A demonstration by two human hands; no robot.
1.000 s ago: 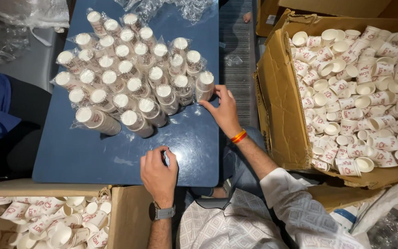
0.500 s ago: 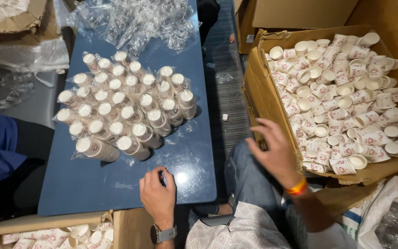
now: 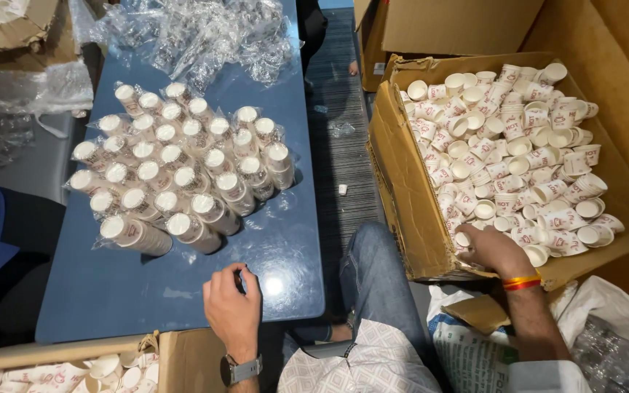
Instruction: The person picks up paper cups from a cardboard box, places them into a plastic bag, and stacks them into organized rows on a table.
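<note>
Right hand (image 3: 493, 251) reaches over the near wall of the big cardboard box (image 3: 402, 175) on the person's right, fingers curled among the loose paper cups (image 3: 511, 153) heaped inside; a cup or two lie under the fingertips, but the pictures do not show whether the fingers have closed on one, so the grip cannot be told. An orange band sits on that wrist. The left hand (image 3: 233, 302), with a grey watch on its wrist, rests at the near edge of the blue table (image 3: 111, 291), loosely closed with the thumb tucked toward the fingers; something small may lie under it, but it is hidden, and whether it holds anything cannot be told. Farther up the table lies a block of wrapped cup stacks (image 3: 176, 178), each a sleeve of nested cups in clear film, laid side by side and touching, and beyond them a heap of empty clear plastic wrappers (image 3: 198, 36). A second box of loose cups (image 3: 60, 375) shows at the bottom left corner. Judging by the layout, the step in hand is gathering loose cups from the right-hand box. The next move seems to call for closing the fingers on cups that point the same way and lifting them clear of the box wall without crushing their thin rims.
</note>
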